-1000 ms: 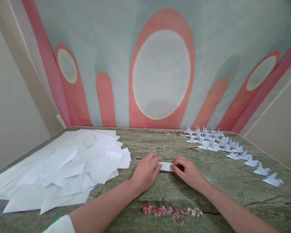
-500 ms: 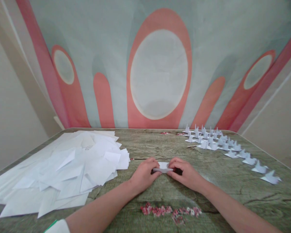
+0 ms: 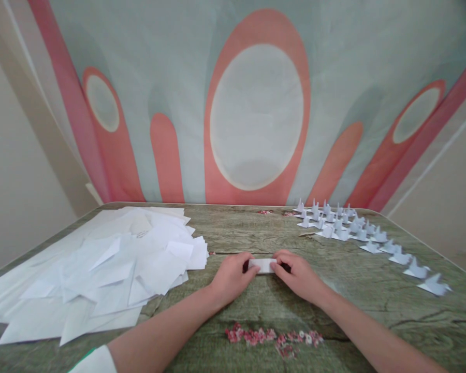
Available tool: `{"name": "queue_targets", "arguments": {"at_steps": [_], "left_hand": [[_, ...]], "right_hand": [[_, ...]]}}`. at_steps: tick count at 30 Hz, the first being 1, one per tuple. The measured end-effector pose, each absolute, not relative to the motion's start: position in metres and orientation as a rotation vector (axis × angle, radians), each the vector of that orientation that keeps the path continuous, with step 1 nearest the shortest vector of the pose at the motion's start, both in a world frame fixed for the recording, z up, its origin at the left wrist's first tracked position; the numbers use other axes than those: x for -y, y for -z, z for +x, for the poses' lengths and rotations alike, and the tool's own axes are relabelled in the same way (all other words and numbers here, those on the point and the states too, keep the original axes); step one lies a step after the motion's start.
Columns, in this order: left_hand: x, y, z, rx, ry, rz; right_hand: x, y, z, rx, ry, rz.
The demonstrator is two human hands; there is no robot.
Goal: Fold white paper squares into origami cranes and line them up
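A small white sheet of paper, folded into a narrow strip (image 3: 262,266), is held level just above the table's middle. My left hand (image 3: 233,273) pinches its left end, thumb in front and fingers behind. At the right end, my right hand (image 3: 296,272) grips it the same way. Behind the strip, the curled fingers of both hands are partly hidden. Several folded white paper birds (image 3: 360,232) stand in rows at the right rear of the table, beyond my right hand.
A wide, loose pile of white paper (image 3: 112,274) covers the left of the wood-patterned table (image 3: 202,339). Printed pink flowers (image 3: 274,338) mark the surface in front of me. A grey and pink patterned backdrop (image 3: 190,103) rises behind the far edge.
The paper's front flap has gone from sticking up with an open fold to lying flat as a strip. My thumbs have moved onto its front face.
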State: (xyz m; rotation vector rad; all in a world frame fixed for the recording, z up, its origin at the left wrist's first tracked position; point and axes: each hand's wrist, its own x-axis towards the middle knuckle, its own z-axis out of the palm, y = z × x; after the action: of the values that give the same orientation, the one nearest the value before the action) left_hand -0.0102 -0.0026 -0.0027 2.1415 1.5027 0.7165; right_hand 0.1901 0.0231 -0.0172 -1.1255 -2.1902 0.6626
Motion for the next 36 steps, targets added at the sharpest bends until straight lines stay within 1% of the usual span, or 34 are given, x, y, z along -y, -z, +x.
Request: {"name": "queue_targets", "arguments": {"at_steps": [6, 11, 12, 15, 19, 22, 27, 30, 33, 36], "left_hand": [[-0.001, 0.008, -0.01, -1.506, -0.767, 2.119], [0.007, 0.001, -0.01, -1.447, -0.834, 2.433], [0.01, -0.001, -0.009, -1.444, -0.793, 2.532], [0.025, -0.005, -0.003, -1.402, -0.512, 2.77], [0.044, -0.002, 0.004, -1.455, -0.245, 2.767], [0.052, 0.0, 0.003, -1.427, -0.17, 2.697], [0.053, 0.0, -0.003, -1.39, -0.202, 2.6], [0.047, -0.002, -0.007, -1.378, -0.304, 2.57], [0.033, -0.001, -0.012, -1.469, -0.431, 2.527], [0.021, 0.001, -0.016, -1.475, -0.449, 2.548]], "right_hand": [[-0.031, 0.02, 0.187, 2.207, -0.611, -1.224], [-0.032, 0.019, 0.185, 2.265, -0.531, -1.261], [-0.032, 0.019, 0.184, 2.274, -0.517, -1.265], [-0.032, 0.019, 0.184, 2.301, -0.499, -1.272], [-0.032, 0.015, 0.182, 2.343, -0.47, -1.312], [-0.034, 0.007, 0.179, 2.403, -0.45, -1.346], [-0.04, -0.001, 0.175, 2.473, -0.489, -1.346], [-0.043, 0.001, 0.176, 2.463, -0.493, -1.322], [-0.045, 0.005, 0.18, 2.446, -0.542, -1.274], [-0.046, 0.007, 0.182, 2.434, -0.556, -1.273]]}}
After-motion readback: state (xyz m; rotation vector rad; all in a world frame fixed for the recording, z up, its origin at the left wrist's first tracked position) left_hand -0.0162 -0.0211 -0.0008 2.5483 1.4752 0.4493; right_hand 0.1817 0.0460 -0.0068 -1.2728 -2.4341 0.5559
